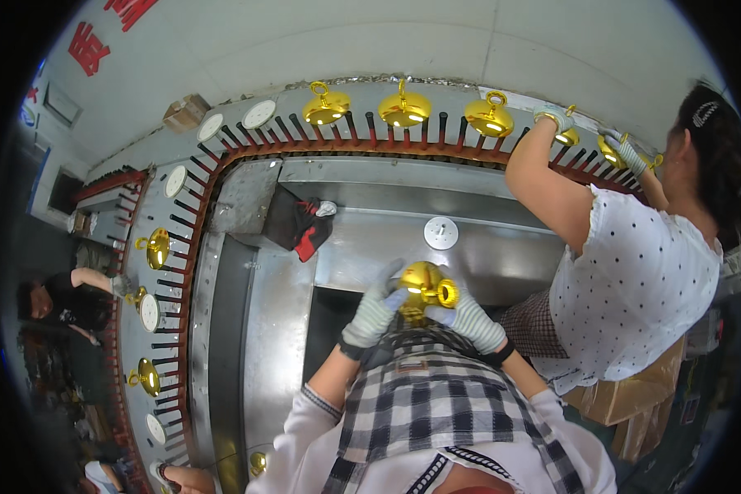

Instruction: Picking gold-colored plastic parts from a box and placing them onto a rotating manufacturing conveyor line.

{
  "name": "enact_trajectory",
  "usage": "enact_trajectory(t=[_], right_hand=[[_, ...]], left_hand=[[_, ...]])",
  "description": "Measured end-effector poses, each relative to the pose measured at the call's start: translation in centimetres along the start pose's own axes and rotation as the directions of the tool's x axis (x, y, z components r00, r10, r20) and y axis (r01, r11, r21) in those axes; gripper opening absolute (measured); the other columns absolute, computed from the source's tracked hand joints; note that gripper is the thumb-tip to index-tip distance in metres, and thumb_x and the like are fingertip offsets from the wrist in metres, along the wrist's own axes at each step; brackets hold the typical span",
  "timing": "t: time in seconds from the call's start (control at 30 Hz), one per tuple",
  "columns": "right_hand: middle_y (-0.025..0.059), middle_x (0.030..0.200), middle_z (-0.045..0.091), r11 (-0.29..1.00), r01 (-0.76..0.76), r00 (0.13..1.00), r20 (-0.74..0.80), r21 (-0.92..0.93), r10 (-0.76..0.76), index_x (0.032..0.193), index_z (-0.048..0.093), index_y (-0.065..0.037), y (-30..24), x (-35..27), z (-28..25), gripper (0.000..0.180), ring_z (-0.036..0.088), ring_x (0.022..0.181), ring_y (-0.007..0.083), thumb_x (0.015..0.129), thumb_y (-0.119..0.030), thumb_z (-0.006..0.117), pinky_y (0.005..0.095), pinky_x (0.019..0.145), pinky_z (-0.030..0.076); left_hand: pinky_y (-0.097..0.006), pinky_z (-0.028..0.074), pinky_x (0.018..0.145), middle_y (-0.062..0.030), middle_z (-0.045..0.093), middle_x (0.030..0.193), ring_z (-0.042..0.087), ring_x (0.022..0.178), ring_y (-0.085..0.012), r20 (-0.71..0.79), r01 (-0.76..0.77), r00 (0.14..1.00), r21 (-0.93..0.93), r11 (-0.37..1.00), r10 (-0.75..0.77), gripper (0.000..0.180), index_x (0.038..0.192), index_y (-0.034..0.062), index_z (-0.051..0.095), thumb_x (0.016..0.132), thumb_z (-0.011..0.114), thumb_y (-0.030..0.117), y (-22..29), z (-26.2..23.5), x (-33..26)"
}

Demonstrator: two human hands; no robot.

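Just past 1 checked apron (pixel 432 403), the left hand (pixel 377 311) and right hand (pixel 473 319) are gripping 1 ringed gold dome (pixel 418 280) from 2 sides, presumably for steadiness; 1 white disc (pixel 440 233) is lying beyond; back-row domes (pixel 405 110) are resting ring-up along the pegs (pixel 443 129), seemingly for easy lifting.

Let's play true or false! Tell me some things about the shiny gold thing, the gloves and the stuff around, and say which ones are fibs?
1. The left hand and right hand both hold the gold piece. True.
2. Both hands are bare. False: they wear striped gloves.
3. A round white disc lies on the metal surface. True.
4. The apron is plain red. False: it has dark and white checks.
5. The co-worker on the right wears a dotted white top. True.
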State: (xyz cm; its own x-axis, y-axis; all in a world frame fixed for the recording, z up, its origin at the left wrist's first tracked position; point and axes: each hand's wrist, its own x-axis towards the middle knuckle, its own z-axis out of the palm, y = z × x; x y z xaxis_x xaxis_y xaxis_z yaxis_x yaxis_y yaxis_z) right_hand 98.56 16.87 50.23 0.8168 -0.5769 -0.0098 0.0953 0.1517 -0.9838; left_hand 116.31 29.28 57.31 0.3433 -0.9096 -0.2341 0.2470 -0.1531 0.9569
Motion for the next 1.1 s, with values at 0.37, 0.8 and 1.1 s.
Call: enact_trajectory(t=[0.37,0.8,1.1], right_hand=[[0.023,0.142,0.05,0.999,0.028,0.917,-0.398,-0.021,-0.034,0.151,0.039,0.004,4.1,-0.6,-20.5,0.067,0.051,0.132,0.0312,0.101,-0.034,0.064,0.0416,0.113,0.041],[0.0138,0.139,0.055,0.957,-0.132,0.825,-0.506,0.26,0.251,0.15,0.045,0.001,3.7,25.3,-5.9,0.064,0.055,0.126,0.0247,0.104,-0.041,0.062,0.0371,0.112,0.042],[0.013,0.139,0.056,0.904,-0.235,0.812,-0.439,0.357,0.385,0.15,0.044,0.0,0.2,69.3,5.1,0.064,0.057,0.123,0.0215,0.103,-0.036,0.065,0.0348,0.106,0.049]], left_hand=[[-0.034,0.048,0.107,-0.0133,0.063,0.136,0.061,0.122,-0.0209,0.334,0.17,0.916,0.177,0.969,-0.222,0.061,0.154,-0.0006,0.043,0.101,0.068,0.019,-6.9,13.7,19.6],[-0.044,0.042,0.116,-0.0262,0.054,0.148,0.051,0.14,-0.0398,-0.654,0.615,0.652,0.752,0.236,0.384,0.119,0.15,-0.002,0.045,0.07,0.076,0.08,31.2,-45.8,55.0],[-0.046,0.048,0.11,-0.0225,0.063,0.142,0.06,0.13,-0.0402,-0.382,0.352,0.843,0.924,0.147,0.379,0.081,0.151,0.0082,0.052,0.093,0.058,0.064,43.4,-75.2,85.3]])
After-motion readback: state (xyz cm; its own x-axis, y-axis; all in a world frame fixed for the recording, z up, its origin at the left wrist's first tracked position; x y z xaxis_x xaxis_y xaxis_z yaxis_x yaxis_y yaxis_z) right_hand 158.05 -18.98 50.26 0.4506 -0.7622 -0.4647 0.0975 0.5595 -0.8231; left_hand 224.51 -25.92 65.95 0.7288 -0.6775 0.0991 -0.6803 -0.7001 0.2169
